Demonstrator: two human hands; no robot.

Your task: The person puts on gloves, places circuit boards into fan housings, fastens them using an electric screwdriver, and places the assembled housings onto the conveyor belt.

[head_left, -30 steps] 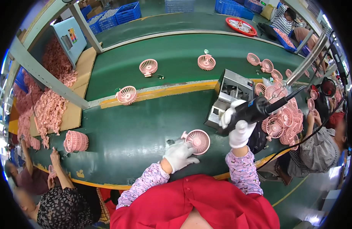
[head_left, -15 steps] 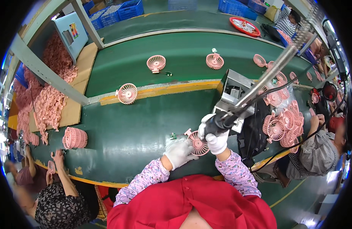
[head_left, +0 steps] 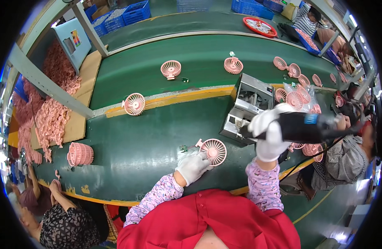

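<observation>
A round pink fan housing (head_left: pixel 215 152) with radial ribs lies on the green bench. My white-gloved left hand (head_left: pixel 193 168) has its fingers on the housing's left edge, holding it there. A small green circuit board (head_left: pixel 183 148) sits beside that hand, wired to the housing. My right hand (head_left: pixel 270 139), also gloved, is wrapped round a black electric screwdriver (head_left: pixel 300 128), held nearly level. The tool's tip is at the front of a metal box (head_left: pixel 254 98), seemingly a screw feeder; whether they touch I cannot tell.
Pink housings, one of them a loose housing (head_left: pixel 134 104), lie on the bench and conveyor (head_left: pixel 203 54). A stack of pink housings (head_left: pixel 80 154) stands left. Pink parts heap up on cardboard (head_left: pixel 81 120). Metal posts frame the left. Co-workers sit at both sides. A cable trails right.
My right hand has lifted the screwdriver off the housing and swung it right to the metal box, tilting it from steep to nearly level. My left hand stays on the housing.
</observation>
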